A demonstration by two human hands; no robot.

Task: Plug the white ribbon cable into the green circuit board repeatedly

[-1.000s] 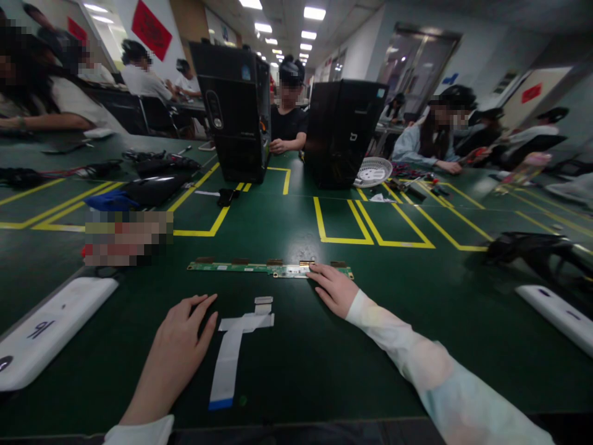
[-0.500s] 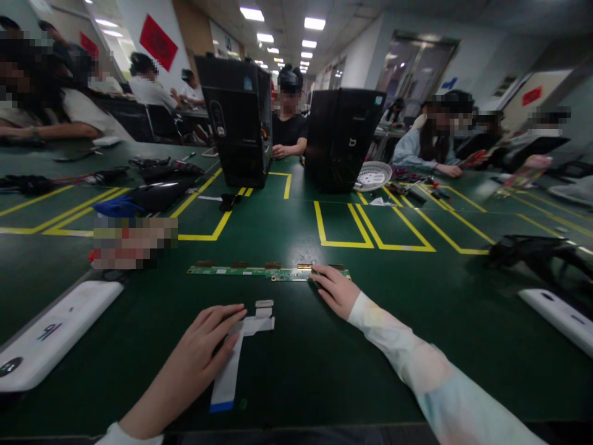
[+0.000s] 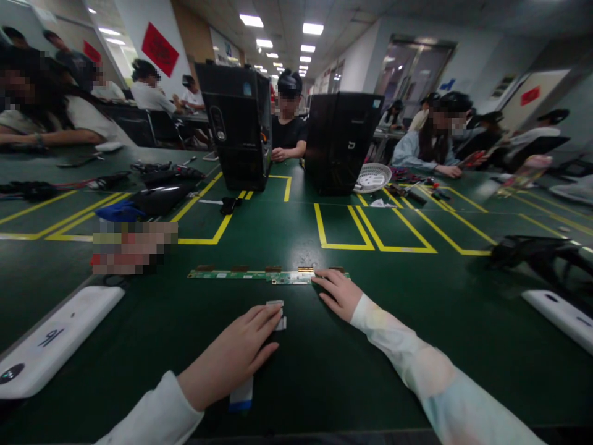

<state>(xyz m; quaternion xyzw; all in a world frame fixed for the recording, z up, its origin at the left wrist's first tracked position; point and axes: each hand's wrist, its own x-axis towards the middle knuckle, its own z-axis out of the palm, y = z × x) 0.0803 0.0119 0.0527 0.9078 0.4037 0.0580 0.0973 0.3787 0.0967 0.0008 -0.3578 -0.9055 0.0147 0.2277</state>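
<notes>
A long, narrow green circuit board [image 3: 231,274] lies across the green table. My right hand [image 3: 340,295] rests with spread fingers at the board's right part, its fingertips touching the edge. Nearer to me, a white flat ribbon cable [image 3: 241,393] with a blue end lies on the table. My left hand [image 3: 238,346] lies flat over the cable's middle, fingers stretched out and thumb apart, covering much of it. The cable's far connector end shows beyond the fingertips.
Two black computer cases [image 3: 238,127] [image 3: 343,142] stand at the back, a person [image 3: 290,123] seated behind them. A white device [image 3: 60,340] lies left, another [image 3: 563,318] right. A white basket [image 3: 373,177], cables and yellow tape [image 3: 347,246] are farther off.
My left hand has moved right and a little forward, now covering more of the ribbon cable, which has shifted slightly right. My right hand has barely moved.
</notes>
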